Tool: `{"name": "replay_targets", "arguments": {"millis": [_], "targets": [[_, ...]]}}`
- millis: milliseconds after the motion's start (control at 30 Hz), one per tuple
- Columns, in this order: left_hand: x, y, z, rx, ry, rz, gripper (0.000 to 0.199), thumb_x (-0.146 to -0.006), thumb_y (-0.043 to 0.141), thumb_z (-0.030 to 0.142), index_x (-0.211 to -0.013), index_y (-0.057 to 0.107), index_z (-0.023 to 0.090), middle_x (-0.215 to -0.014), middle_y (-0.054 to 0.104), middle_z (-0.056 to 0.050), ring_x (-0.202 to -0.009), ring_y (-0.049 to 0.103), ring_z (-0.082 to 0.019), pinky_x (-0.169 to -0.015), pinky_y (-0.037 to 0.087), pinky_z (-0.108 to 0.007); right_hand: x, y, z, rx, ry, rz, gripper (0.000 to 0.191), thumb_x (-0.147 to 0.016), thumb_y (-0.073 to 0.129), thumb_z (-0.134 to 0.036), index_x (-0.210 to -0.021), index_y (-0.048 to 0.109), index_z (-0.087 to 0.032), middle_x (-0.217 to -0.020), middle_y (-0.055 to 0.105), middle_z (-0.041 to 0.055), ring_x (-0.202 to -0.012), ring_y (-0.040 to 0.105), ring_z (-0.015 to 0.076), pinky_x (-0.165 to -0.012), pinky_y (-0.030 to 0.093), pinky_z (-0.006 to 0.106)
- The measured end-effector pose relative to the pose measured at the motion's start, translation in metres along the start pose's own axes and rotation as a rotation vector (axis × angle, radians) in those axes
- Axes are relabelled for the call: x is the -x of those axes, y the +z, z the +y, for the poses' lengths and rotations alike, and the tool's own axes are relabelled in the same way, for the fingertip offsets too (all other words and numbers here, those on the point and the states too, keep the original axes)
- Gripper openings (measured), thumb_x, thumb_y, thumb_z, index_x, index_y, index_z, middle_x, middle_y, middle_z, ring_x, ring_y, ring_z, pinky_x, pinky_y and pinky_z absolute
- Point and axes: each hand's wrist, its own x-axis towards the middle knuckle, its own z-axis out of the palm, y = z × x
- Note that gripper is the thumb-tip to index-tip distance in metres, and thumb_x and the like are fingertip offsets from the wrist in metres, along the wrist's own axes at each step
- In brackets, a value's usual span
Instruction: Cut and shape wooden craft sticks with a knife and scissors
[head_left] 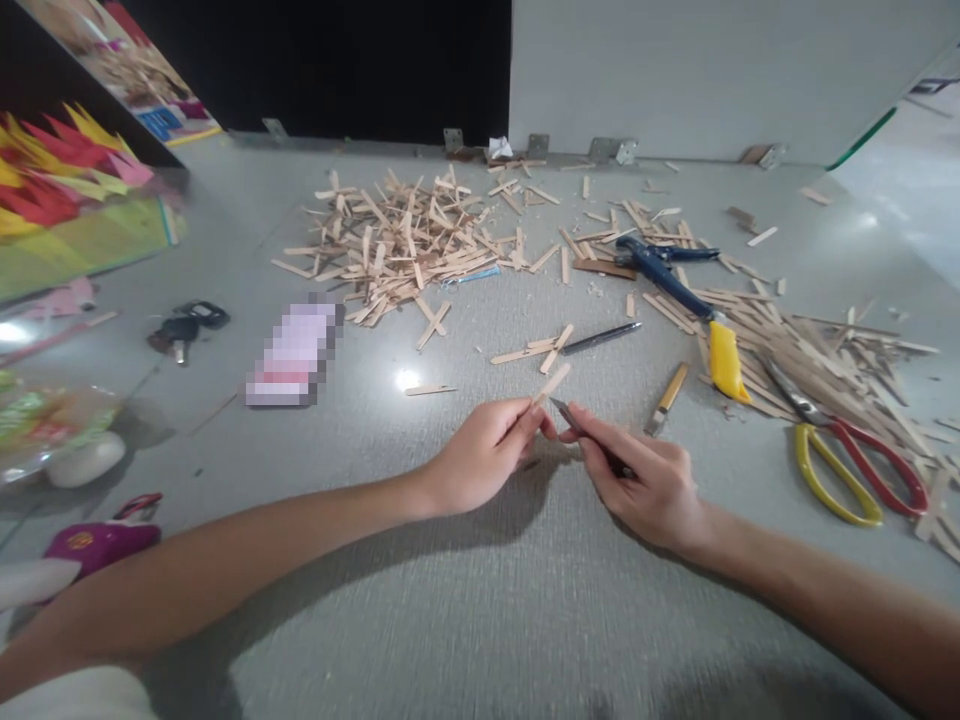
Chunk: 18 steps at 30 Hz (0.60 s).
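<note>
Pale wood first: a loose stick (431, 390) lies left of the left hand (484, 455), whose fingers pinch a wooden strip (555, 383) poking out beyond their tips! Just right of those, the right hand (645, 480) has its fingers clamped on a dark knife (564, 411), tip close to the strip, scissors (822, 421) farther right.

I see slim forearms (300, 535), bare as far as they show, tapering to narrow wrists (412, 492), the left hand (487, 455) and right hand (641, 480) bare with slender fingers (619, 438), and a rounded white patch (82, 695), maybe clothing, I can't tell, beside the left arm (112, 610).
</note>
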Motion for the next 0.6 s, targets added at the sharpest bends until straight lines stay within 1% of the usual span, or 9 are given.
{"name": "replay_targets", "arguments": {"millis": [100,200,400,533,600], "targets": [[0.0007,0.0016,0.0007,0.019,0.001,-0.016,0.042,-0.109,0.042,0.051,-0.092,0.062,0.018,-0.058,0.036,0.008,-0.050,0.034,-0.011,-0.049,0.030,-0.023,-0.0010,0.0003,0.0009,0.014,-0.014,-0.015,0.056,-0.105,0.057,-0.006,-0.156,0.060,-0.027,-0.108,0.087,0.0027,-0.071,0.081,0.0131,-0.065,0.068,0.019],[0.0008,0.0025,0.0009,0.021,0.009,-0.023,0.042,-0.109,0.042,0.051,-0.092,0.062,0.018,-0.058,0.037,0.008,-0.051,0.035,-0.011,-0.048,0.031,-0.023,-0.0020,0.0006,0.0005,0.016,-0.015,-0.020,0.055,-0.105,0.057,-0.006,-0.156,0.061,-0.026,-0.107,0.087,0.0033,-0.073,0.082,0.0138,-0.066,0.068,0.020],[0.0010,0.0020,0.0011,0.036,0.021,-0.015,0.044,-0.110,0.042,0.053,-0.093,0.062,0.018,-0.059,0.040,0.007,-0.052,0.036,-0.011,-0.049,0.032,-0.023,-0.0017,0.0011,0.0002,0.012,-0.026,-0.021,0.054,-0.105,0.056,-0.006,-0.155,0.061,-0.025,-0.103,0.087,0.0030,-0.069,0.080,0.0125,-0.065,0.067,0.019],[0.0017,0.0017,0.0009,0.006,0.017,-0.019,0.045,-0.110,0.040,0.053,-0.093,0.063,0.018,-0.059,0.039,0.007,-0.052,0.037,-0.012,-0.050,0.032,-0.024,-0.0003,0.0019,0.0009,0.006,-0.007,-0.022,0.052,-0.105,0.057,-0.006,-0.154,0.062,-0.025,-0.107,0.087,0.0038,-0.071,0.080,0.0115,-0.067,0.066,0.018],[0.0019,0.0022,0.0003,-0.006,0.023,-0.017,0.045,-0.110,0.039,0.052,-0.094,0.064,0.018,-0.060,0.038,0.007,-0.052,0.036,-0.012,-0.050,0.032,-0.024,0.0001,0.0022,0.0012,0.001,-0.004,-0.024,0.052,-0.105,0.057,-0.006,-0.153,0.062,-0.025,-0.107,0.087,0.0042,-0.068,0.079,0.0106,-0.066,0.065,0.017]]}}
